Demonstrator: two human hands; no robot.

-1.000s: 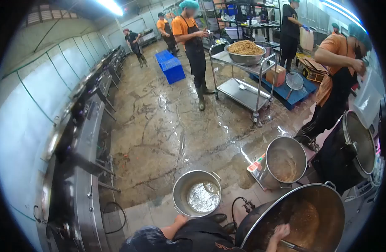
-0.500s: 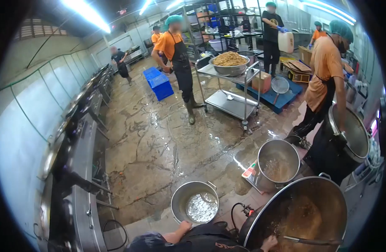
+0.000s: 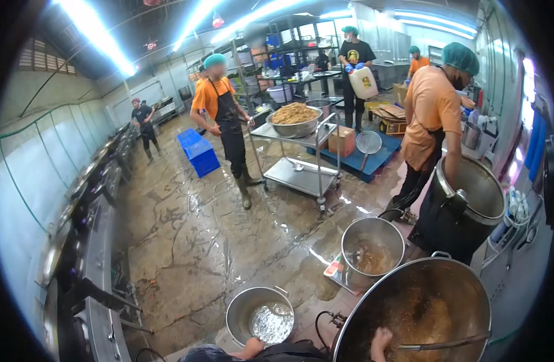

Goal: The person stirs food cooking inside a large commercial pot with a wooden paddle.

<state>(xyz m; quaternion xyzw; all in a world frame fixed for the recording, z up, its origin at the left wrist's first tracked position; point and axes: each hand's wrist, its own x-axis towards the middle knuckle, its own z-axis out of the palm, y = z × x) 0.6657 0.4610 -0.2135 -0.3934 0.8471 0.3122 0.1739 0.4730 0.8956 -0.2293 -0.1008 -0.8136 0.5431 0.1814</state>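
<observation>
My left hand (image 3: 252,348) is closed at the near rim of a metal stockpot (image 3: 230,311) on the floor. Shiny wet light shows in the bottom of the pot. To the right, my right hand (image 3: 381,339) is curled over a very large metal pan (image 3: 470,283) with brown residue inside; what its fingers hold, if anything, I cannot make out. A long rod (image 3: 443,342) lies across the pan just right of this hand, apparently apart from it.
Beyond the pan, another stockpot (image 3: 344,241) stands on a scale (image 3: 333,266). A co-worker (image 3: 434,114) reaches into a tall, dark-sided pot (image 3: 449,226). A steel trolley (image 3: 298,172) carries a heaped bowl (image 3: 295,128). Blue crates (image 3: 198,154) sit on the wet floor.
The view has shifted, showing more of the ceiling. My right hand has risen slightly relative to the rod, while my left stays at the pot rim. A co-worker's white jug is now tilted.
</observation>
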